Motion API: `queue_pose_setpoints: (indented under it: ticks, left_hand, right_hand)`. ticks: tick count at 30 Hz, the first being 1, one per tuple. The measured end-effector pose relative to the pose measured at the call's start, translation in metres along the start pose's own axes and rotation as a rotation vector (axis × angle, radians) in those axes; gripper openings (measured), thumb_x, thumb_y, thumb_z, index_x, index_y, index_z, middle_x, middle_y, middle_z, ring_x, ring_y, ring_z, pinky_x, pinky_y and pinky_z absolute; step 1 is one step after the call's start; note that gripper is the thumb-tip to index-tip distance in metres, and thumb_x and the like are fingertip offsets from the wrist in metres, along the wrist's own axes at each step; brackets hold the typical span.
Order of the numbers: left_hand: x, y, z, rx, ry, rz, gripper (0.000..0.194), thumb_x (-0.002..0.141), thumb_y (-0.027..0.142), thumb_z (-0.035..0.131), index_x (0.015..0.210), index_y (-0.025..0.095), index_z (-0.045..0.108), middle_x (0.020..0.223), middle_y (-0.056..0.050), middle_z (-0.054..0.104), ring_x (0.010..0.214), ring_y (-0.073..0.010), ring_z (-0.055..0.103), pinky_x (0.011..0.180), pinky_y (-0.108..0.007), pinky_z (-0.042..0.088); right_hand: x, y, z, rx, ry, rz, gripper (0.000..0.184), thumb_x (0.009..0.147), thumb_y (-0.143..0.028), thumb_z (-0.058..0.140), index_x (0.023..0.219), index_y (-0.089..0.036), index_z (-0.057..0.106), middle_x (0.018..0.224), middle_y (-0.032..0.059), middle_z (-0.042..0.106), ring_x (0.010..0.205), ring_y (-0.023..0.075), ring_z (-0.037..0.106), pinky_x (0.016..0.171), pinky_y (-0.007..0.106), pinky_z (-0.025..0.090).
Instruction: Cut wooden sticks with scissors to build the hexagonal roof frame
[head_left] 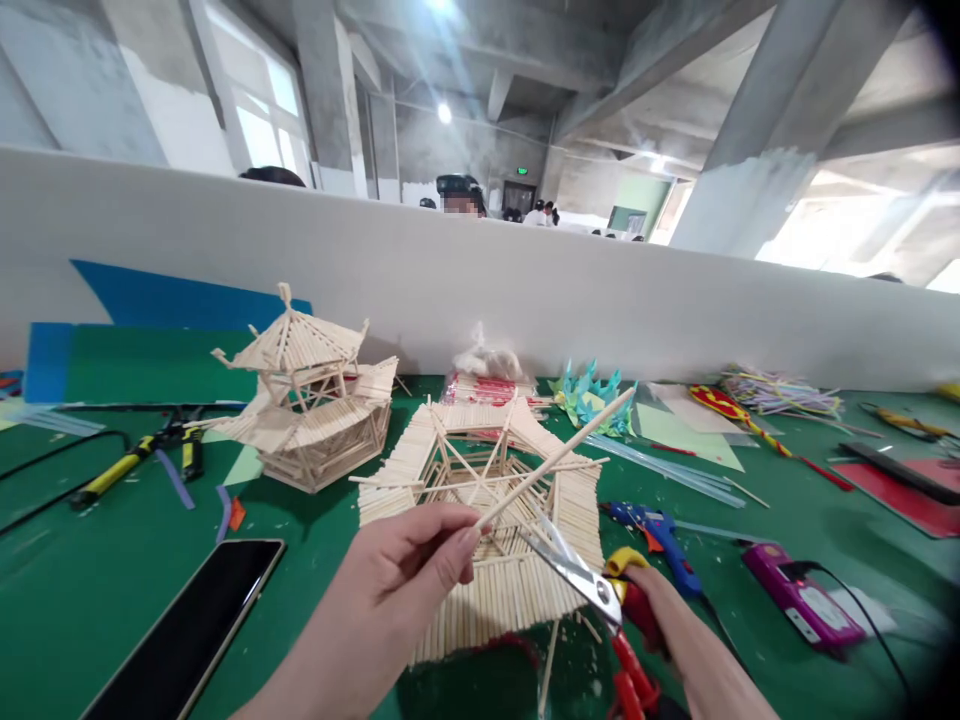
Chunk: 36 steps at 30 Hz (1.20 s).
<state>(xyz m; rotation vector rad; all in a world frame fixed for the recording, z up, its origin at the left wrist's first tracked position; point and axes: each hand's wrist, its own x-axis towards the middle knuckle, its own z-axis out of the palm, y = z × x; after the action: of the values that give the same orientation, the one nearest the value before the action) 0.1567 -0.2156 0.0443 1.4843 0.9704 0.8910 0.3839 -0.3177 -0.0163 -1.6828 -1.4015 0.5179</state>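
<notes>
Between thumb and fingers, my left hand (409,575) pinches one end of a thin wooden stick (559,455), which slants up to the right. My right hand (667,610) grips red-and-yellow-handled scissors (585,580). Their blades are parted and point up-left, just below the stick; whether they touch it I cannot tell. Beneath both hands sits a stick-built roof section (480,600), with an open frame of crossed sticks in its middle. A finished-looking stick pavilion (304,400) with a pointed, upturned roof stands behind to the left.
A black phone (191,630) lies front left, with yellow-handled pliers (124,470) beyond it. On the right are a blue glue gun (660,540), clear glue sticks (667,470) and a purple device (802,595) with a cable. A white partition (420,270) rises behind the green table.
</notes>
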Motion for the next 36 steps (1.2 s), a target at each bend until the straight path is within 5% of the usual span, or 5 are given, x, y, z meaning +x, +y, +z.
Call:
queue_pose_setpoints:
  ticks: [19,25,36]
  left_hand:
    - [0.007,0.013,0.007,-0.137,-0.122,0.220,0.015,0.077,0.018,0.053,0.076,0.022,0.068,0.061,0.003,0.053,0.057,-0.0106,0.047,0.052,-0.018,0.039]
    - [0.005,0.011,0.010,-0.105,-0.112,0.268,0.014,0.077,0.015,0.052,0.071,0.020,0.065,0.063,0.001,0.055,0.059,-0.0123,0.049,0.053,-0.021,0.041]
    - [0.007,0.010,0.016,-0.170,-0.081,0.278,0.017,0.076,0.013,0.053,0.073,0.023,0.066,0.063,0.002,0.054,0.058,-0.0112,0.047,0.052,-0.019,0.039]
  right_hand:
    - [0.018,-0.019,0.002,-0.123,-0.008,-0.221,0.067,0.045,-0.026,0.075,0.110,-0.024,0.061,0.110,0.0095,0.064,0.096,0.0354,0.060,0.079,0.041,0.052]
    - [0.008,-0.028,0.011,-0.338,-0.028,-0.219,0.070,0.059,-0.031,0.061,0.124,-0.016,0.042,0.123,0.0134,0.054,0.108,0.0343,0.053,0.088,0.043,0.046]
    - [0.032,-0.072,0.001,-0.343,-0.253,-0.165,0.032,0.062,-0.031,0.056,0.091,-0.020,0.047,0.091,0.0111,0.066,0.077,0.0255,0.064,0.060,0.030,0.055]
